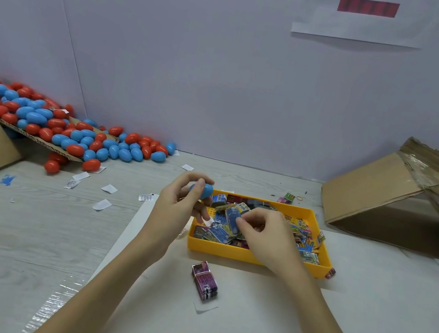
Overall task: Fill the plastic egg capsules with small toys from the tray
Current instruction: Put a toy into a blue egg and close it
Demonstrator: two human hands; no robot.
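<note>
While left hand [176, 203] grips one blue egg [204, 190], right hand [265, 233] pinches one toy packet [232, 218]

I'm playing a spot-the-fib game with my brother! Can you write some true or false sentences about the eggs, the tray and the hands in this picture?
1. The left hand holds a blue egg. True.
2. The tray is green. False: it is yellow.
3. The right hand pinches a blue toy packet over the tray. True.
4. The pile of eggs is all yellow. False: the eggs are red and blue.
5. A purple packet lies on the table in front of the tray. True.
6. The cardboard box on the right is full of eggs. False: no eggs show in it.
</note>
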